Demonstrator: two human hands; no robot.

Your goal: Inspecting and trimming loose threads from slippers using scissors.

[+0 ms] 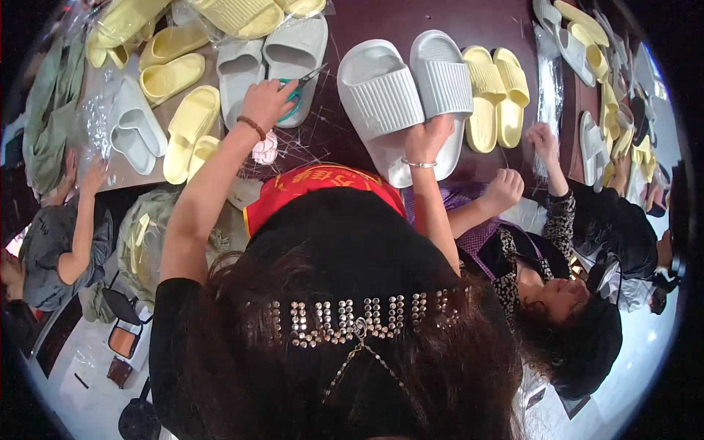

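My left hand (268,104), a beaded bracelet at its wrist, is closed at a pair of scissors (295,103) with teal handles. The blades point up and right, over a pair of grey slide slippers (297,45) on the table. My right hand (430,136) grips a large pair of pale grey slide slippers (381,88) by the right one, near its ribbed strap; some fingers are hidden by the slipper. A smaller pale yellow pair (497,97) lies just right of it.
Yellow slippers (192,128) and a folded grey pair (138,126) crowd the table's left. Thread scraps (315,136) are scattered on the dark red tabletop (433,13). A co-worker's hands (503,189) are close on my right; clear plastic wrap (548,88) lies beyond them.
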